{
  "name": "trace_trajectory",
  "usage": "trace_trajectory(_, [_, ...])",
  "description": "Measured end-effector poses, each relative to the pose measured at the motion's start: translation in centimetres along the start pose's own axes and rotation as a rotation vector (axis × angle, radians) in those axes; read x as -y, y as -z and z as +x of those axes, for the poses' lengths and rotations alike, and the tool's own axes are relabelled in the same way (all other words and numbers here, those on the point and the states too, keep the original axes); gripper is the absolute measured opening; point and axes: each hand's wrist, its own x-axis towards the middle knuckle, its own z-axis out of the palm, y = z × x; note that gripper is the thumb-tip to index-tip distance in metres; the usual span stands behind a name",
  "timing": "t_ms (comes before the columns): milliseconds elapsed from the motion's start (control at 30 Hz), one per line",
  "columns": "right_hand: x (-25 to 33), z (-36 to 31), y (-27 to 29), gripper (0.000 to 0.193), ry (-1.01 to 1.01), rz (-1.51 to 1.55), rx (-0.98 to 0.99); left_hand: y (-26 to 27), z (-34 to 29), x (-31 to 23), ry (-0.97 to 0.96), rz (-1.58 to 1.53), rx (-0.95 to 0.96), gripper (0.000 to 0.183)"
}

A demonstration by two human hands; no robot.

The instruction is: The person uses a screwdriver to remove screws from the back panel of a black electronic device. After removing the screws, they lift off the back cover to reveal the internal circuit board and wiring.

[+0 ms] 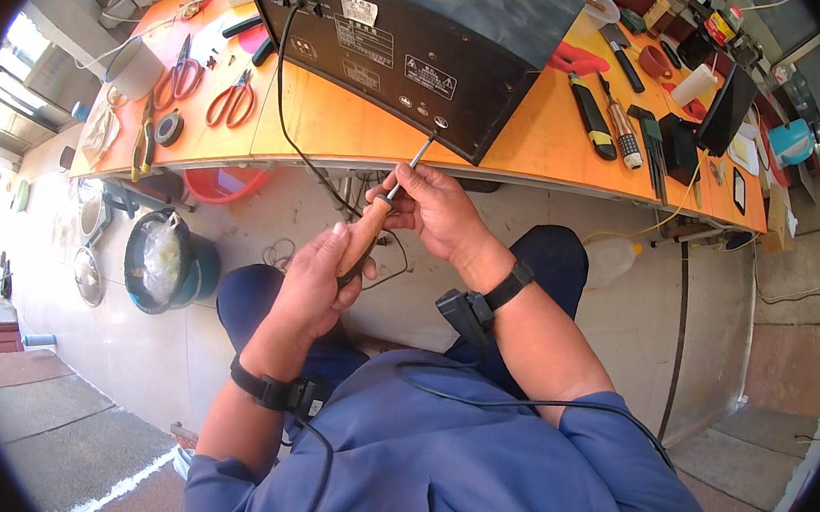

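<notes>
A screwdriver (365, 236) with a wooden handle slants up from my lap toward the black appliance (389, 62) on the table. Its handle sits in the closed fingers of my left hand (318, 272). Higher up, my right hand (439, 208) pinches the metal shaft between thumb and fingers. The tip meets the appliance's back panel close to the lower edge, at a small screw spot near the right corner. A black power cord (286, 111) runs from the panel's upper left and hangs over the table edge.
Red-handled scissors (233, 101), pliers (145, 142) and black tape (170, 126) lie on the orange table (323, 134) at left. A utility knife (593, 121), more tools and a tablet (728, 111) lie right. Below stand a red basin (224, 184) and a bucket (194, 265).
</notes>
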Motion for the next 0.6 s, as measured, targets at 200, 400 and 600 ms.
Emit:
trace_trajectory(200, [-0.2,-0.2,-0.1,0.033,0.022,0.023,-0.022,-0.6,0.9,2.4,-0.996,1.385,-0.369,0.041])
trace_trajectory(400, [0.1,-0.2,-0.2,0.034,0.019,0.028,-0.017,0.2,0.4,1.4,0.007,-0.037,-0.004,0.043])
trace_trajectory(600, [0.2,-0.3,-0.4,0.036,0.029,0.02,-0.026,-0.8,0.1,1.9,-0.781,1.191,-0.261,0.042])
